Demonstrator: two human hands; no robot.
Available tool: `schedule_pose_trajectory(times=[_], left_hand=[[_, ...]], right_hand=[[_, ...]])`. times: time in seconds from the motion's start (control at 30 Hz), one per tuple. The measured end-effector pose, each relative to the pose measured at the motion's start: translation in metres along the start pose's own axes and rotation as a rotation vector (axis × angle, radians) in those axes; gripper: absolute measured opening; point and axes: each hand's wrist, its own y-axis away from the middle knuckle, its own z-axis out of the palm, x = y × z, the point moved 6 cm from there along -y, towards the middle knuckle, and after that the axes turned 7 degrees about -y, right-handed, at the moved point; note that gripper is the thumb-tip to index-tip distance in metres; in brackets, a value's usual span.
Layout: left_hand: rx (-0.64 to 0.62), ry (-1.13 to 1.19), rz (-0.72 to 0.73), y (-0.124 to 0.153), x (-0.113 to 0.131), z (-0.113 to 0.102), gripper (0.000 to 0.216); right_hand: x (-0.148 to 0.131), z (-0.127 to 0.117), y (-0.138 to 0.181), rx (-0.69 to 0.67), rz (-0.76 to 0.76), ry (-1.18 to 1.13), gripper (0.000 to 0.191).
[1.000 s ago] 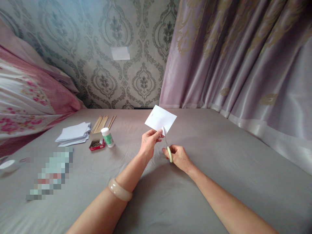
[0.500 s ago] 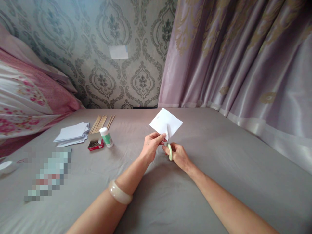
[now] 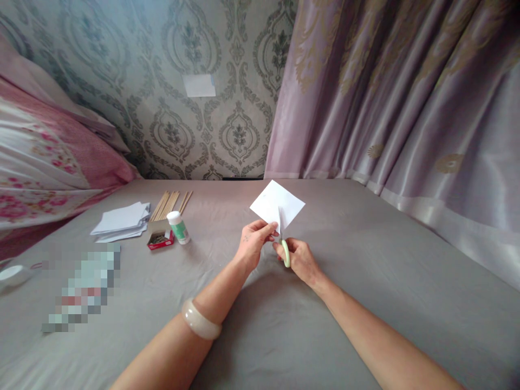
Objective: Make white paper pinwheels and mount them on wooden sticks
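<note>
A square white sheet of paper (image 3: 270, 200) is held up with one corner pointing away from me. My left hand (image 3: 255, 241) pinches its near corner between thumb and fingers. In my right hand (image 3: 299, 257) is a pair of scissors (image 3: 286, 253) with pale green handles. Their blades lie at the paper, pointing away from me from the near corner toward the middle. Both hands are close together above the grey sheet, with the right one slightly nearer to me. My right fingers partly hide the handles.
On the left are a stack of white paper (image 3: 119, 221), wooden sticks (image 3: 166, 206), a white-and-green bottle (image 3: 179, 227) and a small red box (image 3: 160, 239) of small pieces. A blurred flat item (image 3: 87, 284) and a white round object (image 3: 14, 275) lie nearer. Curtains (image 3: 345, 97) hang at the right.
My right hand and the scissors' handles have shifted slightly to the right. The left hand keeps its pinch on the paper, which stays almost in place.
</note>
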Motion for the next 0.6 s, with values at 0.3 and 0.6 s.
schedule_pose_trajectory(times=[0.3, 0.6], left_hand=[[-0.025, 0.035, -0.005, 0.0000, -0.0013, 0.0012, 0.022], [-0.024, 0.040, -0.010, 0.0001, -0.0013, 0.0015, 0.021]], right_hand=[[0.0005, 0.0000, 0.0007, 0.012, 0.020, -0.025, 0.034], [0.0019, -0.0005, 0.0003, 0.030, 0.027, -0.041, 0.033]])
